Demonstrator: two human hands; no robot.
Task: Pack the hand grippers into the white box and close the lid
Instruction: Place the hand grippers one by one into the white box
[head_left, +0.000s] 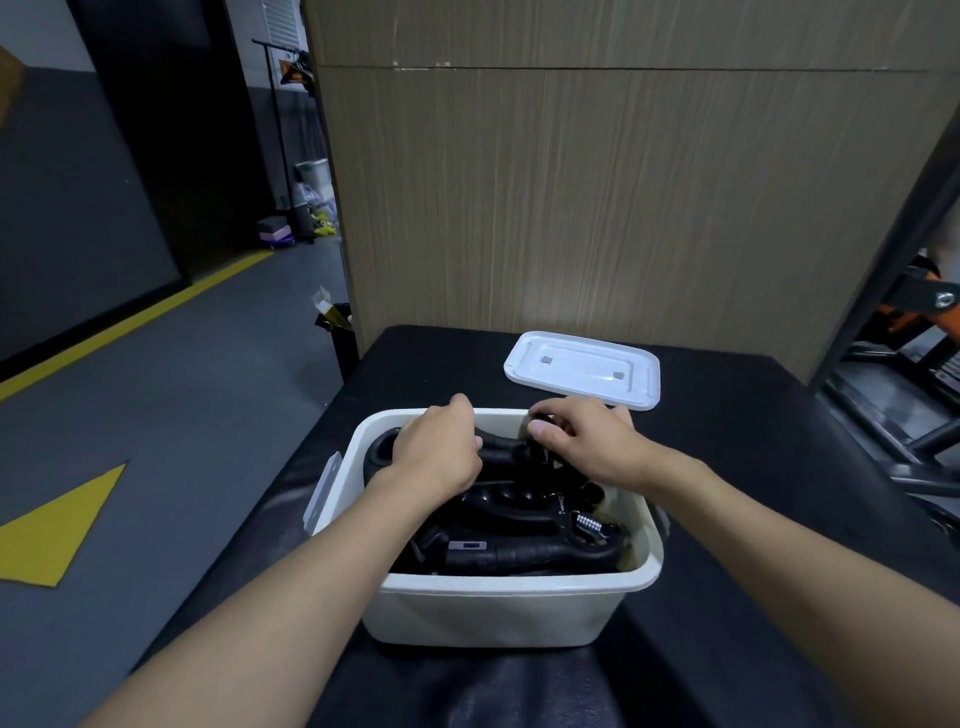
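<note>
The white box (498, 603) stands open on a black table, holding several black hand grippers (519, 545); one shows a metal spring at its right end. Both my hands reach into the far half of the box. My left hand (441, 447) rests palm down over the handles of the topmost black gripper (501, 451). My right hand (587, 441) curls its fingers around that gripper's head at the far right corner. The white lid (582, 370) lies flat on the table just behind the box, apart from it.
The black table (727, 467) backs onto a wood-grain panel (597, 208). A grey latch flap (323, 491) hangs off the box's left side. Grey floor with yellow markings (57, 525) lies to the left; a dark metal frame (914, 405) stands at right.
</note>
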